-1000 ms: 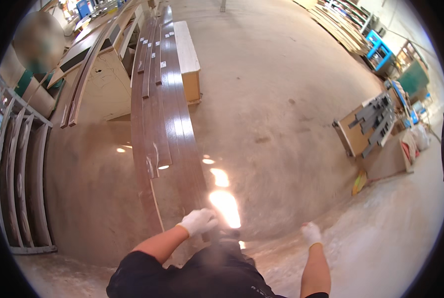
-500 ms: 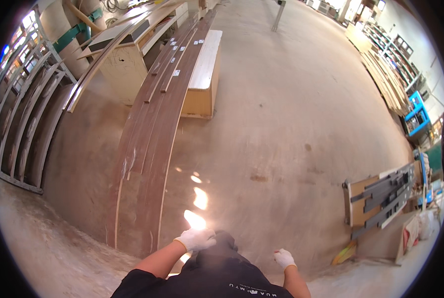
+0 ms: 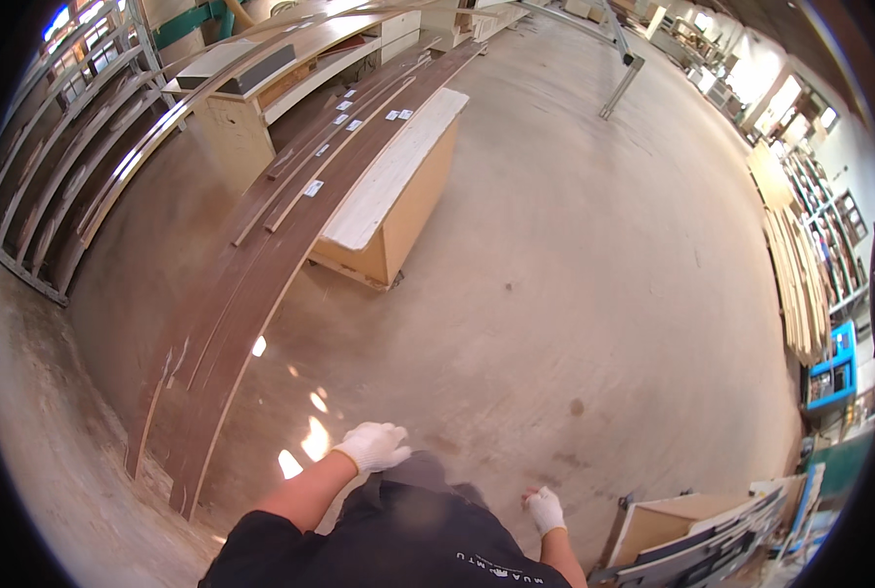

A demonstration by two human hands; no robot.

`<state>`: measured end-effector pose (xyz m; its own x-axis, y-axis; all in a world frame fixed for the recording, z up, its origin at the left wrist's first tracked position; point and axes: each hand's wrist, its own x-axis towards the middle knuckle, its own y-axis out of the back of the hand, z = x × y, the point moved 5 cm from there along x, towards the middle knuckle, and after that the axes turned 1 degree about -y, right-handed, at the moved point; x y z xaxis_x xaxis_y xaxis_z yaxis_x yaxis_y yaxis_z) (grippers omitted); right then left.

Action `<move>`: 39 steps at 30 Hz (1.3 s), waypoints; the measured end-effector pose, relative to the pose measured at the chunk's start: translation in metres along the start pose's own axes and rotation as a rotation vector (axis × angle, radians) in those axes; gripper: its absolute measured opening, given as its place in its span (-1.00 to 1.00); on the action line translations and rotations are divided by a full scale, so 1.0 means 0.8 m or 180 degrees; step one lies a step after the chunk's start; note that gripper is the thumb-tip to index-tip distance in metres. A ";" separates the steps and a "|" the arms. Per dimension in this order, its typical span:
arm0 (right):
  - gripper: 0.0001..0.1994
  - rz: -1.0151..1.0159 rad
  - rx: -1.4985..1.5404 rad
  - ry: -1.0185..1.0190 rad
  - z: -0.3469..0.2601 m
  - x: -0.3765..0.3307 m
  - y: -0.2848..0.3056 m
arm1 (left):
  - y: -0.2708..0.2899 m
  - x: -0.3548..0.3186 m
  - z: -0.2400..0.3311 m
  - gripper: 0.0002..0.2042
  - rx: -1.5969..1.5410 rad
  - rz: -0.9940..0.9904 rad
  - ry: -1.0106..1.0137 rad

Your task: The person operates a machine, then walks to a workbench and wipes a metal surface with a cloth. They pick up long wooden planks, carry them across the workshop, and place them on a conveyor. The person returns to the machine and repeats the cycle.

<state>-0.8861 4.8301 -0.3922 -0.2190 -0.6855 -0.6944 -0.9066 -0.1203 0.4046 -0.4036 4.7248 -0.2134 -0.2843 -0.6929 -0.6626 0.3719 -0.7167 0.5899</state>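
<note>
White knit gloves cover both my hands. My left hand (image 3: 372,447) is held before my body, over my dark clothing, with its fingers loosely bent and nothing visible in them. Low on the right, my right hand (image 3: 544,511) hangs beside my body with the fingers curled in. A small reddish spot shows at its fingertips; what it is, or whether something is held, I cannot make out. Neither hand touches the long brown boards (image 3: 237,284) at the left, which carry several narrow strips (image 3: 300,201) and small white labels (image 3: 314,188).
A wooden cabinet with a pale top (image 3: 398,176) supports the boards. Metal racking (image 3: 55,176) stands at far left, near a workbench (image 3: 232,122). At lower right is a cart with dark strips (image 3: 692,539); beyond it are a blue frame (image 3: 833,367) and stacked planks (image 3: 795,274).
My view has turned right and lifted, so the boards and cabinet sit further left and the cart lower. Both hands stay near my body, with slight shifts.
</note>
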 end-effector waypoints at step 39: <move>-0.33 -0.1120 0.0961 0.3974 -1.700 0.742 0.313 | 0.932 0.943 0.212 -0.52 -0.1256 0.1486 0.0848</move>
<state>-0.7525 3.4163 0.1061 0.3704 -0.8646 0.3395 -0.9257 -0.3738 0.0578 -0.4908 3.6543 -0.1954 0.1941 -0.8441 -0.4998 0.7130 -0.2286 0.6629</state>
